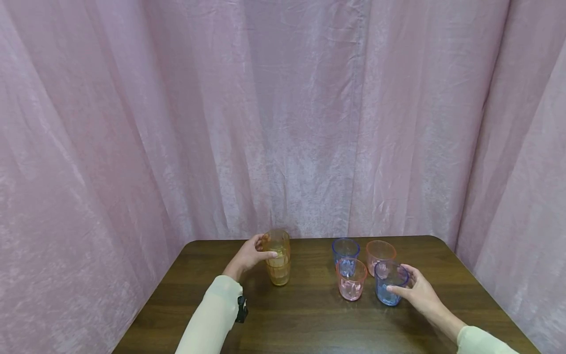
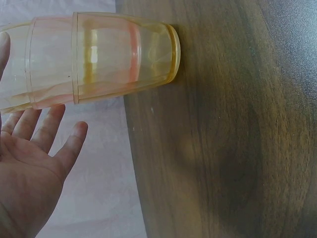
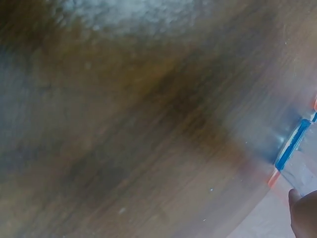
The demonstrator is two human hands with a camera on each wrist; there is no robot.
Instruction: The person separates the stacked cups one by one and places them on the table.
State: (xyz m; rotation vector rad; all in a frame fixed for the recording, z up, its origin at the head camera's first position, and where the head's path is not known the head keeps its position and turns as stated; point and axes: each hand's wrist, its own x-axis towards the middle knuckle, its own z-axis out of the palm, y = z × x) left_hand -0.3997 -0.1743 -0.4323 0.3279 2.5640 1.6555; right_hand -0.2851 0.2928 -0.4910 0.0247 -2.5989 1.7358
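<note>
My left hand point(image 1: 250, 255) grips the upper part of a stack of clear cups point(image 1: 279, 269), thumb in front and fingers behind. In the left wrist view the stack point(image 2: 106, 54) shows a yellow bottom cup with pinkish and yellow rims above it. To the right, my right hand point(image 1: 420, 293) holds a clear blue cup point(image 1: 389, 294) between thumb and fingers. The right wrist view catches only the blue base point(image 3: 292, 144) and a fingertip point(image 3: 304, 213). Close beside that cup stand a front pink cup point(image 1: 351, 287), a rear pink cup point(image 1: 380, 250) and another blue cup point(image 1: 346, 247).
The dark wooden table point(image 1: 300, 319) carries all the cups. A pink curtain point(image 1: 300, 123) hangs right behind the table's back edge and along both sides. The stack stands near that back edge, apart from the other cups.
</note>
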